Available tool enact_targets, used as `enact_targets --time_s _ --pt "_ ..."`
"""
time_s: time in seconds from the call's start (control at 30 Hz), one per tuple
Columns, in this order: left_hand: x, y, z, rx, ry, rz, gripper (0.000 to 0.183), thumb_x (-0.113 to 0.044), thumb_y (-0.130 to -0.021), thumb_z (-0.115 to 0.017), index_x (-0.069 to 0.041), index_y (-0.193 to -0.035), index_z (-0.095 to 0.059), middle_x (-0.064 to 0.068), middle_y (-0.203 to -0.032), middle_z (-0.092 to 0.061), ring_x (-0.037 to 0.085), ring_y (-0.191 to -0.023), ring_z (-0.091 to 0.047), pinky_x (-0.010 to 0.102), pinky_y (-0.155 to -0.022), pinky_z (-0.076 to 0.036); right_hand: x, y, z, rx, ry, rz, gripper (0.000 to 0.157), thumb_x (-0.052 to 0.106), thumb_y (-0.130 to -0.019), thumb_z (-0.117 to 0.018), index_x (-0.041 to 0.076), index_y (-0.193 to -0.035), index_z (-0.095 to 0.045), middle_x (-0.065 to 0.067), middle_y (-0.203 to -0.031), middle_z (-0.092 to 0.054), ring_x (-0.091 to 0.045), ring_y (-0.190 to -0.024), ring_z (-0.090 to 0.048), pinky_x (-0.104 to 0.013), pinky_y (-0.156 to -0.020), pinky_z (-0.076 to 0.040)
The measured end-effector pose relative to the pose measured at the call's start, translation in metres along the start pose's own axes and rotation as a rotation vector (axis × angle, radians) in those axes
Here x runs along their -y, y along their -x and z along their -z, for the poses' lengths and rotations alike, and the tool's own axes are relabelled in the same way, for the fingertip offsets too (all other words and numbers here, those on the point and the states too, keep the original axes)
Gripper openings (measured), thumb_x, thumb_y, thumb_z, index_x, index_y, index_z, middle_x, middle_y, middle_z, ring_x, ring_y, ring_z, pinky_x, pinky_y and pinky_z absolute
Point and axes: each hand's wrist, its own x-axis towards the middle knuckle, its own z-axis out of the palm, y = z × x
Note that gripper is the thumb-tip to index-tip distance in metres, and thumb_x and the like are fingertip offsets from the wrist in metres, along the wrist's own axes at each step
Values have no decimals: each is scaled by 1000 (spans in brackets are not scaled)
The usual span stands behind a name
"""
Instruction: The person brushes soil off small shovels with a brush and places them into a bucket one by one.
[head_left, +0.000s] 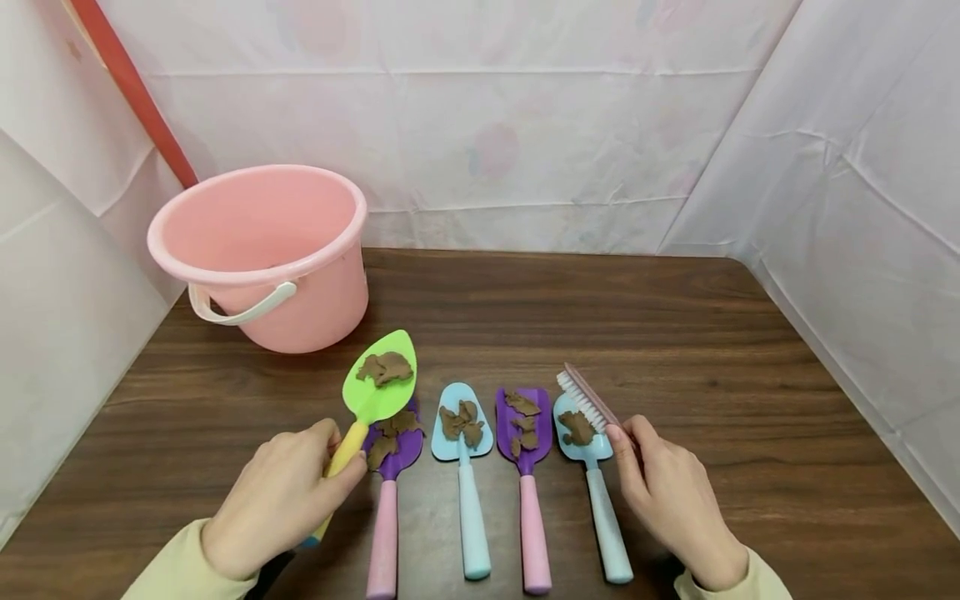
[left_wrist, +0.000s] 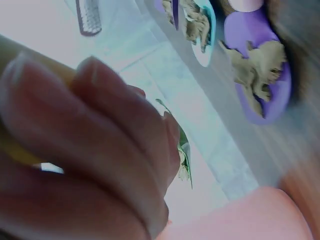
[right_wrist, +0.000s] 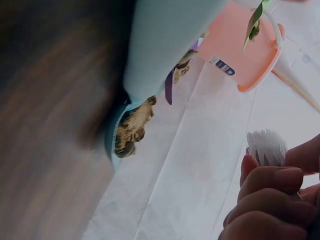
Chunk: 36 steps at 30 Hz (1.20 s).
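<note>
My left hand [head_left: 281, 492] grips the yellow handle of a toy shovel with a green blade [head_left: 384, 403], raised and tilted over the table. Brown clay-like pieces [head_left: 386, 367] lie on that blade. Beneath it is a purple shovel with a pink handle [head_left: 383, 533], partly covered. In my right hand [head_left: 675, 492] is a small scrub brush [head_left: 591, 395] with white bristles and a mauve back. Its bristles are over the blade of the rightmost light blue shovel [head_left: 609, 525]; contact cannot be judged. The right wrist view shows fingers curled around the brush [right_wrist: 267, 146].
Between the hands lie another light blue shovel [head_left: 472, 521] and a second purple one [head_left: 534, 533], both bearing brown pieces. A pink bucket [head_left: 318, 308] with a white handle stands at the back left of the wooden table [head_left: 600, 308]. Pale sheets surround the table.
</note>
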Motion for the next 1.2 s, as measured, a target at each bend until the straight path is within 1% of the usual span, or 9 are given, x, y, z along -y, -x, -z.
enact_targets --time_s 0.2,0.27,0.5,0.6,0.73,0.83,0.93,1.07,1.2 --pt "-16 -5 -1 -12 17 -63 23 -19 -79 -65 -15 -67 -46 -7 -49 -40 6 -42 -40 23 -40 -32 6 -5 -1 -25 -18 38 12 17 -91 -64 14 -83 -55 17 -55 -31 2 -46 -28 -20 -44 -26" --pt "-21 -7 -2 -11 26 -84 23 -19 -79 -65 -16 -67 -46 -7 -49 -40 6 -42 -39 23 -40 -32 8 -7 -1 -23 -25 48 11 17 -91 -64 14 -84 -55 17 -55 -31 4 -46 -27 -19 -44 -26" --pt "-35 -9 -6 25 74 -129 20 -18 -79 -65 -17 -69 -48 -8 -50 -40 4 -41 -39 22 -40 -34 15 -11 -1 9 -49 90 11 18 -89 -66 13 -87 -56 17 -56 -30 8 -46 -23 -14 -41 -21" --pt "-40 -10 -9 22 75 -148 21 -18 -79 -65 -17 -69 -47 -8 -51 -40 4 -42 -38 22 -41 -33 18 -13 -2 8 -53 116 13 20 -88 -67 13 -89 -57 16 -56 -31 8 -46 -22 -11 -41 -20" --pt "-45 -11 -12 46 95 -152 21 -18 -79 -66 -16 -69 -47 -7 -52 -40 5 -42 -38 21 -40 -33 21 -15 -4 -11 -62 168 15 26 -89 -66 13 -91 -58 15 -56 -33 9 -47 -23 -9 -42 -19" --pt "-50 -12 -13 65 108 -149 21 -17 -79 -66 -16 -70 -47 -6 -53 -40 4 -41 -39 21 -40 -34 24 -17 -6 -35 -70 206 19 32 -91 -64 14 -90 -57 16 -58 -33 8 -48 -23 -9 -43 -19" --pt "-55 -13 -15 70 109 -151 20 -16 -78 -66 -16 -70 -48 -6 -54 -41 5 -41 -39 22 -40 -34 26 -18 -7 -55 -83 239 24 38 -92 -61 15 -90 -56 15 -59 -33 7 -49 -23 -9 -44 -19" --pt "-59 -13 -16 80 98 -152 22 -18 -79 -67 -17 -68 -48 -6 -54 -41 5 -42 -39 22 -40 -33 31 -21 -10 -59 -107 280 28 41 -93 -60 13 -93 -57 14 -59 -34 7 -50 -25 -9 -44 -21" --pt "-61 -13 -18 80 94 -168 24 -19 -79 -68 -18 -67 -47 -6 -53 -40 5 -43 -38 22 -40 -32 36 -24 -12 -49 -133 314 29 42 -94 -58 12 -93 -56 14 -59 -36 8 -50 -27 -8 -44 -22"
